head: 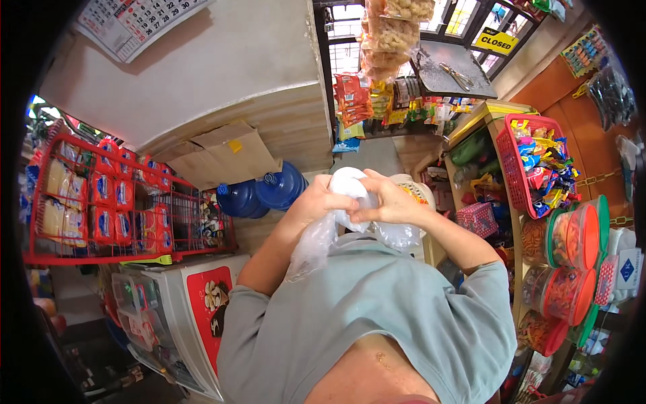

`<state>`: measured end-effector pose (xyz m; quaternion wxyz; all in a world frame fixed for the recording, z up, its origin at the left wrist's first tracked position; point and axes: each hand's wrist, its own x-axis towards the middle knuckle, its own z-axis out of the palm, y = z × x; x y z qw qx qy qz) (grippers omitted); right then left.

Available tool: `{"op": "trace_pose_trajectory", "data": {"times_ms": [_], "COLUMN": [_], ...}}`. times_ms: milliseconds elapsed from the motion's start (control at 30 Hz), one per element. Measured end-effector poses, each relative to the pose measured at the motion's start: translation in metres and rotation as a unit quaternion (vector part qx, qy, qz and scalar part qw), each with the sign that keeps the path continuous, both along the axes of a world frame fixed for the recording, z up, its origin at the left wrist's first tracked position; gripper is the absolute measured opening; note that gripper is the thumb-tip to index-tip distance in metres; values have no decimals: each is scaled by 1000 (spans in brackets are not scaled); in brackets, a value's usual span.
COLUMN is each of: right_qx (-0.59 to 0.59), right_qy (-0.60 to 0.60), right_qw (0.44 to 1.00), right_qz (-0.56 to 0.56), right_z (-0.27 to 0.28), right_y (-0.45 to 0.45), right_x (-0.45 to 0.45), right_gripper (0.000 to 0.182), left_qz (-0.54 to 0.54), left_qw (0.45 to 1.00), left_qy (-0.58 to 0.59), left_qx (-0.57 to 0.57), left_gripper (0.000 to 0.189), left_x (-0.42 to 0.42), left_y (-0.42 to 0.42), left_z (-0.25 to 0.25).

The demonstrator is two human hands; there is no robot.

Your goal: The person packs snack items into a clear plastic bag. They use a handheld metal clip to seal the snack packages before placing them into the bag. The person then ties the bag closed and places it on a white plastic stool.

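Close in front of my chest, both hands are gathered around a rounded white bundle point(348, 186) that seems to be wrapped in plastic; its contents cannot be made out. My left hand point(319, 199) grips its left side, thumb across the front. On the other side, my right hand point(387, 198) pinches the bundle with thumb and fingers. Loose clear plastic point(314, 247) hangs below my left hand, and more clear plastic point(397, 235) droops under my right. Whether both pieces belong to one bag cannot be seen.
At left stands a red wire rack point(133, 199) of packaged goods, with blue water jugs point(280, 187) and a cardboard box point(219, 154) beyond. On the right are a red basket point(512, 166) of wrapped sweets and lidded snack jars point(570, 298). Snack bags point(393, 40) hang ahead.
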<state>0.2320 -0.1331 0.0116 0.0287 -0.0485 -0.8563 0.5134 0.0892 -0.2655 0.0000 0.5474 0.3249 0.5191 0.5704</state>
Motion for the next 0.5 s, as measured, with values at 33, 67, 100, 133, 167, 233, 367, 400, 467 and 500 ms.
{"op": "trace_pose_trajectory", "data": {"times_ms": [33, 67, 100, 133, 167, 233, 367, 400, 467, 500], "right_qx": [-33, -67, -100, -152, -204, -194, 119, 144, 190, 205], "right_qy": [-15, -29, -45, -42, -38, -40, -6, 50, 127, 167], "right_qw": [999, 996, 992, 986, 977, 980, 992, 988, 973, 963], "right_qz": [-21, -43, -64, -58, -52, -32, -29, -23, -15, -45], "right_z": [-9, -20, -29, -36, -41, -37, -23, -29, -39, -39], "right_y": [-2, -2, -2, -3, -3, -5, 22, 28, 35, 30], "right_x": [0, -1, -2, -3, -4, -7, -14, -19, -26, -31], "right_gripper": [35, 33, 32, 30, 27, 23, 16, 16, 23, 25], "left_qz": [56, 111, 153, 195, 237, 173, 118, 109, 94, 89], "left_qw": [994, 974, 958, 937, 911, 899, 988, 994, 985, 970], "left_qy": [99, 197, 241, 284, 326, 376, 101, 22, -133, -205], "left_qx": [2, 3, 34, 64, 94, 141, -2, 11, 61, 98], "left_gripper": [27, 29, 32, 35, 39, 36, 23, 31, 44, 49], "left_x": [-2, -3, 2, 12, 17, 12, 10, 11, 16, 18], "left_y": [1, 1, 1, 3, 3, 2, -4, -3, 0, 3], "left_z": [-15, -26, -25, -24, -23, -37, -35, -35, -31, -24]}}
